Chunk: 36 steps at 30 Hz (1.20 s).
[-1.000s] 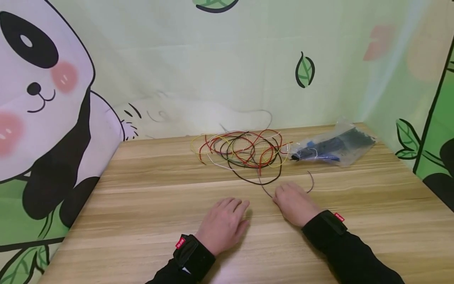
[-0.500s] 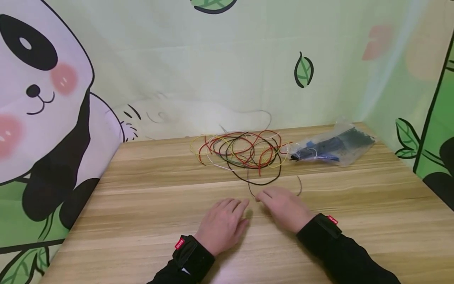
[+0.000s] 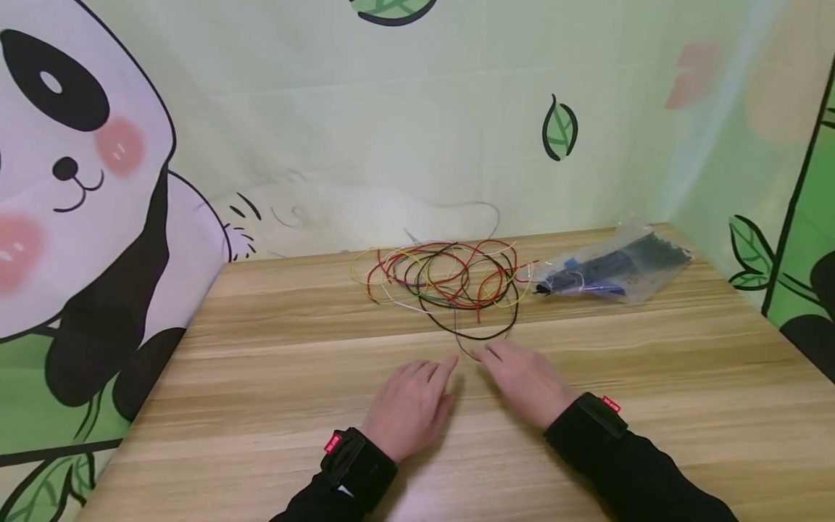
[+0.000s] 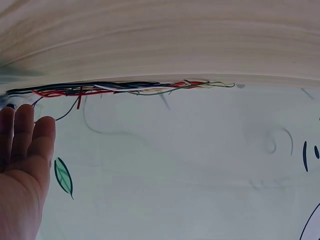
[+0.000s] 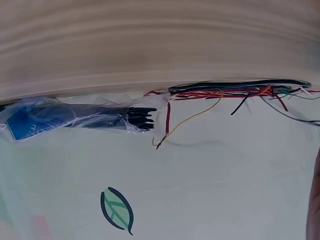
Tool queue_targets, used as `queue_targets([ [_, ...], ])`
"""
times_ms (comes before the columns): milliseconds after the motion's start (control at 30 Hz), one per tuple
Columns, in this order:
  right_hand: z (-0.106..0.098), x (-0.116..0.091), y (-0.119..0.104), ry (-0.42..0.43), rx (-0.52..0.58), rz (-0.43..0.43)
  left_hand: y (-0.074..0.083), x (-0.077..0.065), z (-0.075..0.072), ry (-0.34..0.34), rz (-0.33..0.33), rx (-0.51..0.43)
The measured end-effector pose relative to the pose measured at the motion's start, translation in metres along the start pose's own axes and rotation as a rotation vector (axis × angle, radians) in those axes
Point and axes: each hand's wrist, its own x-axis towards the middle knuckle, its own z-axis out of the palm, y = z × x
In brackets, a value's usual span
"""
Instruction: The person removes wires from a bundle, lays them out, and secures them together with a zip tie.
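My right hand pinches a thin dark wire between thumb and fingers just above the table. One stretch of this wire runs from the fingertips back to a tangled pile of wires; a short bit shows behind the hand. Close by on its left, my left hand holds nothing, its fingers extended and the index fingertip near the wire. In the left wrist view, the left hand has its fingers straight, with the thin wire behind them. Only the edge of the right hand appears in the right wrist view.
The pile mixes red, black, yellow and white wires. Right of it lies a clear plastic bag with dark and blue items inside. A printed cloth backdrop stands behind the wooden table.
My right hand has moved left, toward the left hand, bringing the thin wire along. The wire's loose end behind it has swung left. My left hand's index finger has shifted slightly.
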Motion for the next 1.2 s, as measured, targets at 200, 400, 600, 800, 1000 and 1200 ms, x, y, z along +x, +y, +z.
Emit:
queue_targets([
  [200, 0.002, 0.001, 0.0, 0.017, 0.058, -0.123, 0.0, 0.002, 0.003, -0.022, -0.001, 0.008],
  [400, -0.003, 0.001, -0.002, 0.004, 0.104, -0.132, -0.001, 0.002, 0.006, -0.059, 0.009, -0.001],
  [600, -0.002, 0.0, -0.002, -0.019, 0.094, -0.082, -0.004, 0.004, 0.006, -0.046, -0.036, 0.011],
  [800, 0.001, -0.004, 0.0, -0.054, 0.106, 0.01, -0.011, 0.002, 0.005, 0.006, -0.102, 0.034],
  [1000, 0.002, -0.007, 0.004, -0.132, 0.089, 0.068, -0.026, -0.001, 0.005, -0.022, -0.199, 0.045],
  [1200, 0.004, -0.008, 0.009, -0.136, 0.099, 0.158, -0.048, -0.004, 0.009, -0.044, -0.267, 0.039],
])
